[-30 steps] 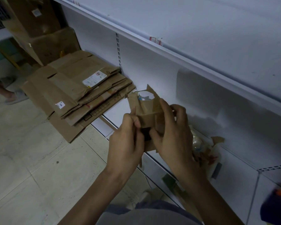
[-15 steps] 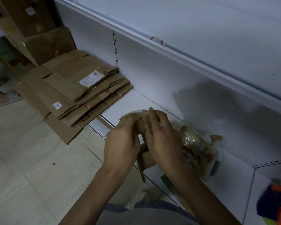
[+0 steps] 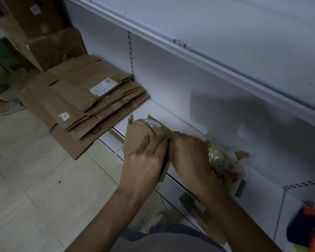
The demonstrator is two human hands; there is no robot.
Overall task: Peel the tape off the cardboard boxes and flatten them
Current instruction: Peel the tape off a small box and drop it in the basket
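Observation:
A small torn brown cardboard box [image 3: 137, 132] lies pressed against the white bottom shelf [image 3: 171, 117], with a bit of clear tape [image 3: 152, 123] showing at its top edge. My left hand [image 3: 144, 164] lies flat over its left side, fingers closed on the cardboard. My right hand [image 3: 187, 159] grips its right side, thumb and fingers pinching at the middle seam. A pile of flattened cardboard boxes [image 3: 84, 104] lies on the shelf to the left, overhanging the floor.
A wad of peeled tape and cardboard scraps [image 3: 224, 160] sits on the shelf right of my hands. Upright boxes [image 3: 44, 33] stand at the back left. A person's sandalled foot [image 3: 9, 106] is on the tiled floor at left. An orange and dark object [image 3: 309, 228] is at lower right.
Both hands have brought the small box down from mid-air onto the shelf and now press it there. The box looks flatter than a second ago.

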